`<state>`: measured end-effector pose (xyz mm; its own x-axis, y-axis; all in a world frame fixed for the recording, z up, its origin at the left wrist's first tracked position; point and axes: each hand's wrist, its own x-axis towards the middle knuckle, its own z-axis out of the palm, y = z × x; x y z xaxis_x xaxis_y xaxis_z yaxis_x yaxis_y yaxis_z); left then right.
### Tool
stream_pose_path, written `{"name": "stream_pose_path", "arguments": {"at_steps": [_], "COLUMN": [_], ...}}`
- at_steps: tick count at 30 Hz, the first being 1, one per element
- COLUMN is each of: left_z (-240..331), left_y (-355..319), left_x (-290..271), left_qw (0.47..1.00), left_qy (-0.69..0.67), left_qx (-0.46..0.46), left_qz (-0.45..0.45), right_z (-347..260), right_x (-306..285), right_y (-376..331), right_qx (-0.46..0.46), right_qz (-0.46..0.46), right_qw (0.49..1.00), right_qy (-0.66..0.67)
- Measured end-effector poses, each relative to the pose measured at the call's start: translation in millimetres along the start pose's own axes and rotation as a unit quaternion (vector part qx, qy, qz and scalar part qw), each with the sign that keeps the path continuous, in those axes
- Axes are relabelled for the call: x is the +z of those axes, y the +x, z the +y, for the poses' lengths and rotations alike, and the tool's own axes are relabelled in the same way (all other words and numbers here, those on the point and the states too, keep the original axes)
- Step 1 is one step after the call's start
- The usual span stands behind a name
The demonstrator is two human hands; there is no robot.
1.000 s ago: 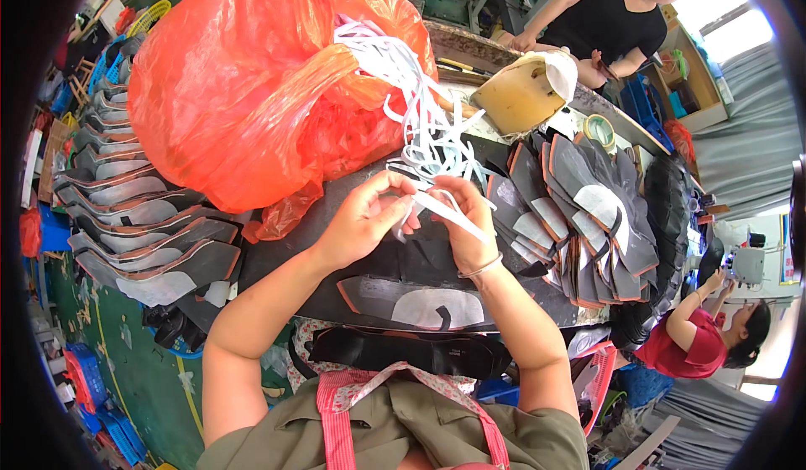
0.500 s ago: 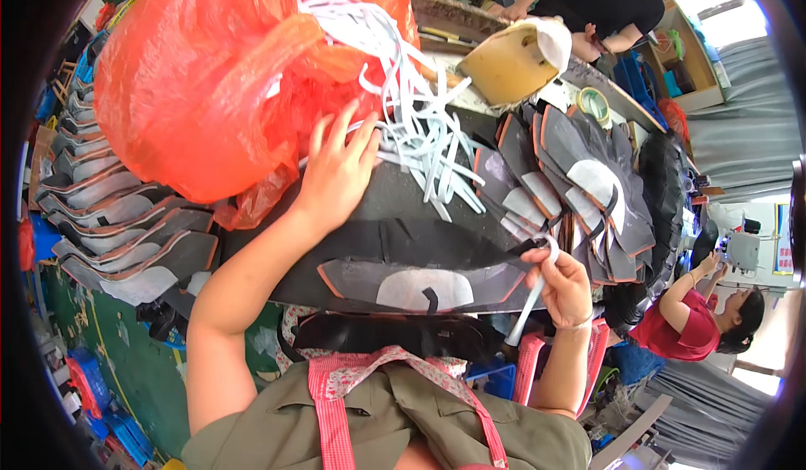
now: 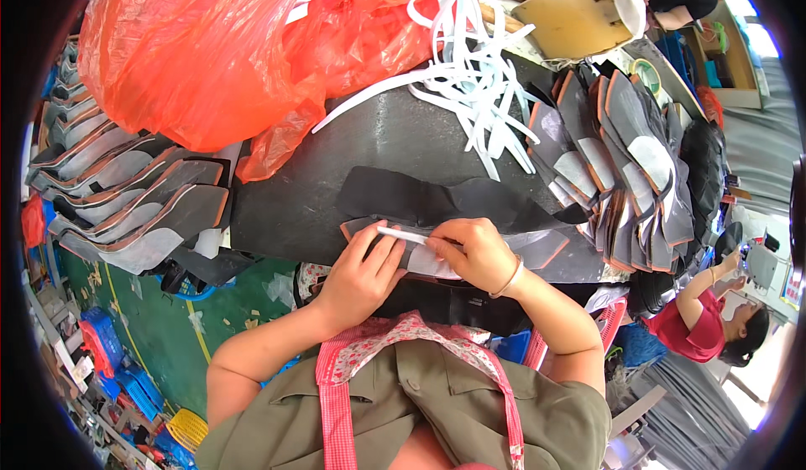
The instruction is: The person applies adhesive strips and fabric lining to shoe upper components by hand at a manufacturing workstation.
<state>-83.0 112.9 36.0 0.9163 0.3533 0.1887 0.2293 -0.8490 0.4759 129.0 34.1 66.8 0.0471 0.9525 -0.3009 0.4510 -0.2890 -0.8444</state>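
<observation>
A short white strip (image 3: 403, 235) lies between my two hands, just above a dark curved panel (image 3: 537, 242) with orange edges at the table's near side. My right hand (image 3: 480, 256) pinches the strip's right end. My left hand (image 3: 361, 275) is closed at its left end, its fingertips against the strip and over the panel. The panel's pale middle patch is partly hidden by my hands. Just beyond lies a limp black piece (image 3: 395, 195). Farther off, loose white strips (image 3: 483, 92) spill in a tangle beside a red plastic bag (image 3: 210, 59).
Stacked dark panels (image 3: 621, 159) with pale patches fan out on the right. Another overlapping row of panels (image 3: 143, 210) runs along the left. A yellowish curved tube (image 3: 575, 21) and a tape roll (image 3: 646, 75) lie at the far right. A person in red (image 3: 693, 319) works to the right.
My left hand has left the strip pile and come back to the panel. My right hand has brought its strip leftward to meet it. The view has shifted; one strip now trails left from the pile.
</observation>
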Motion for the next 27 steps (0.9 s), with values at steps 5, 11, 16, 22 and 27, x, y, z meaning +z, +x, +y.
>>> {"name": "stream_pose_path", "arguments": {"at_steps": [5,11,16,22,27], "left_z": [-5.5,-6.7,-4.0,-3.9,-4.1], "left_y": [-5.4,-5.9,2.1,4.1,4.0], "left_x": [2.4,4.1,1.1,2.4,0.5], "left_qw": [0.999,0.998,1.000,0.999,0.998], "left_qy": [-0.041,-0.041,-0.005,0.006,0.031], "left_qx": [0.002,0.004,-0.008,-0.027,-0.028], "left_qz": [0.027,0.047,0.005,-0.018,-0.045], "right_z": [0.5,-5.3,-4.0,-11.5,0.5], "right_x": [4.7,3.0,6.3,-24.4,-26.3], "right_y": [-1.0,0.5,-4.3,-50.0,-56.4], "right_qx": [0.007,0.041,-0.011,0.107,0.130], "right_qz": [0.019,0.024,0.074,0.168,0.211], "right_qw": [1.000,0.999,0.997,0.977,0.967], "right_qy": [-0.002,0.017,-0.024,-0.079,-0.061]}}
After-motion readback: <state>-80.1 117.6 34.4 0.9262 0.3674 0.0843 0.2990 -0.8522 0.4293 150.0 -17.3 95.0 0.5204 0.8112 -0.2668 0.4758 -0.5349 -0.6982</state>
